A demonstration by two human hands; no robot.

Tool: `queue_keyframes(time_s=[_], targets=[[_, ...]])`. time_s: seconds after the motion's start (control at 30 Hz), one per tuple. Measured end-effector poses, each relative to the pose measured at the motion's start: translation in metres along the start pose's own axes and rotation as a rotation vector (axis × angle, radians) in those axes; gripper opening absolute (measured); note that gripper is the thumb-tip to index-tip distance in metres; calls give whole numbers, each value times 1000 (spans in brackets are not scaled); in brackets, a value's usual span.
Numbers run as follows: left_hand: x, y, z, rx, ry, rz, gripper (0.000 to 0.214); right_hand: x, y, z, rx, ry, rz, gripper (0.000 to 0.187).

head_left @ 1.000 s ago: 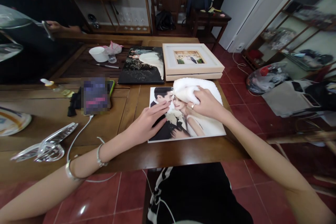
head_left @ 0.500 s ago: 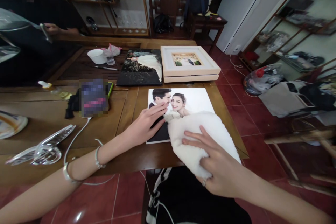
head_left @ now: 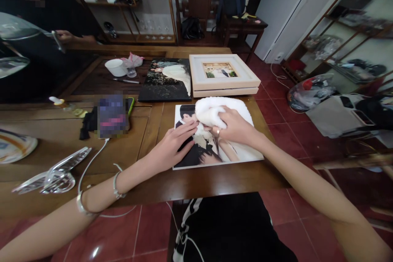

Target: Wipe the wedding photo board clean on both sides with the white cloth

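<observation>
A wedding photo panel [head_left: 211,155] lies flat near the front edge of the wooden table [head_left: 144,188]. My left hand [head_left: 176,145] rests on its left side, fingers stretched out over the dark suit in the picture. With my right hand [head_left: 235,125] I grip a fluffy white cloth [head_left: 227,104], bunched under the fingers and pressed on the upper part of the panel. The cloth hides the pictured bride's face and much of the top right of the panel.
Behind the panel lie a dark photo panel [head_left: 166,86] and stacked white picture frames [head_left: 224,84]. To the left are a phone [head_left: 130,106] with a cable, a dropper bottle [head_left: 58,102], a clear plastic ornament [head_left: 58,172] and a white bowl [head_left: 116,67]. Across the table a person [head_left: 73,16] sits.
My right hand has moved the white cloth forward, from the lower right of the panel up to its top. The lower part of the picture now shows. My left hand stays in place.
</observation>
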State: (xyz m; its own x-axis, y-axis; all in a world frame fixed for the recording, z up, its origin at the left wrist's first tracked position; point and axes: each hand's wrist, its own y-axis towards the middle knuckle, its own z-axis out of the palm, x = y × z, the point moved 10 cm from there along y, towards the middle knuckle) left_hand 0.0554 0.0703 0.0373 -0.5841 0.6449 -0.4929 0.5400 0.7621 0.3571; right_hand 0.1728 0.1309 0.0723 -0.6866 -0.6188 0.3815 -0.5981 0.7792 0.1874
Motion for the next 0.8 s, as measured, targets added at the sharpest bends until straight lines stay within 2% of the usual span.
queue_keyframes(time_s=[0.1,0.2,0.33,0.6,0.7,0.8], targets=[[-1,1,1,23,12,-9,46,-10,18,2,-22,-9,7,5],[-1,0,-1,5,19,-1,43,-7,16,7,-33,-14,-32,7],[1,-2,-1,-21,11,-4,41,11,-18,12,-13,-18,-84,7],[2,-2,1,-2,34,-8,41,65,-118,10,79,61,-181,12],[0,-2,0,-4,44,-1,40,62,-135,0,75,83,-167,15],[-2,-1,-2,-17,46,14,40,34,-136,-15,8,69,-70,16]])
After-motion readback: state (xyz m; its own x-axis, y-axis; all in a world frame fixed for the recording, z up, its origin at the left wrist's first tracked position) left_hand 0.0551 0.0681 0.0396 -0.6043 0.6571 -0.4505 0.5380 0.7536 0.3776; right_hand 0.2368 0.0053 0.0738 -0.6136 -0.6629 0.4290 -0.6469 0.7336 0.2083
